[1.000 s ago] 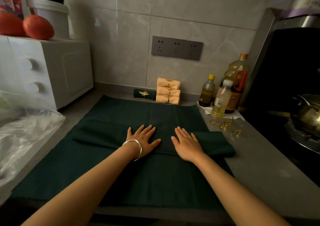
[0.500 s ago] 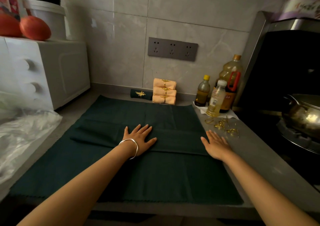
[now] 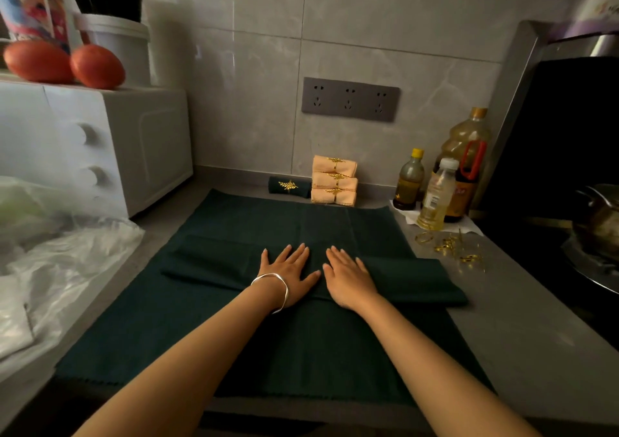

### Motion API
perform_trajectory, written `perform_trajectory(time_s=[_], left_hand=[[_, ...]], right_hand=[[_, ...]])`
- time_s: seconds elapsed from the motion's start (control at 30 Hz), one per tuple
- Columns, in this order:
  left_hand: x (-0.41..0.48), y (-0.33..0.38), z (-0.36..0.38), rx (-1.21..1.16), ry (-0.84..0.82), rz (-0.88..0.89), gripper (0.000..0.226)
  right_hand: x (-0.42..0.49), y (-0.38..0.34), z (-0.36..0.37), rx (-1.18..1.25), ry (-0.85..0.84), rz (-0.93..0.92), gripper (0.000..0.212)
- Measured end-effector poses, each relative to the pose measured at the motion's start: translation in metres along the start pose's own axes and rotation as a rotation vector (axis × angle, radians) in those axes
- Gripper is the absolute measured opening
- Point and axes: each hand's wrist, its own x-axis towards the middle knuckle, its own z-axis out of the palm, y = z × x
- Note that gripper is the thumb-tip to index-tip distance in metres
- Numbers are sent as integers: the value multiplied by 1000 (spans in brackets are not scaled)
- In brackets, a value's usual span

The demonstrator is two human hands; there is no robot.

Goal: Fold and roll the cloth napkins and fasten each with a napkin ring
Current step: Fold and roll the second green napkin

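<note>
Both hands — left hand [image 3: 290, 274], right hand [image 3: 348, 277] — are pressing flat, fingers straight, on the folded dark green cloth napkin strip [image 3: 415, 277] lying mid-counter on another green cloth (soft, limp, light); rolling probably needs pinching one short end.
</note>
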Motion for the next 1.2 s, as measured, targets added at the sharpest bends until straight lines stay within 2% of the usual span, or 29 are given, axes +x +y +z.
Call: perform_trajectory(time_s=[0.2, 0.57, 0.77, 0.87, 0.97, 1.07, 1.2], left_hand=[[-4, -15, -3, -2, -10, -15, 68], [-28, -130, -18, 11, 16, -240, 64], [-27, -139, -30, 56, -35, -290, 68], [-16, -126, -38, 22, 44, -212, 64], [-3, -101, -43, -177, 93, -53, 46], [10, -85, -41, -209, 103, 39, 33], [24, -84, -39, -193, 118, 69, 24]], right_hand=[[1, 2, 2, -18, 11, 1, 52], [2, 5, 4, -6, -8, -3, 52], [2, 4, 2, 5, -1, -8, 52], [0, 3, 1, 67, 28, -14, 52], [-6, 1, -2, 208, 156, -50, 48], [-20, -7, -9, 306, 295, -207, 35], [-36, -18, -11, 198, 189, -455, 32]])
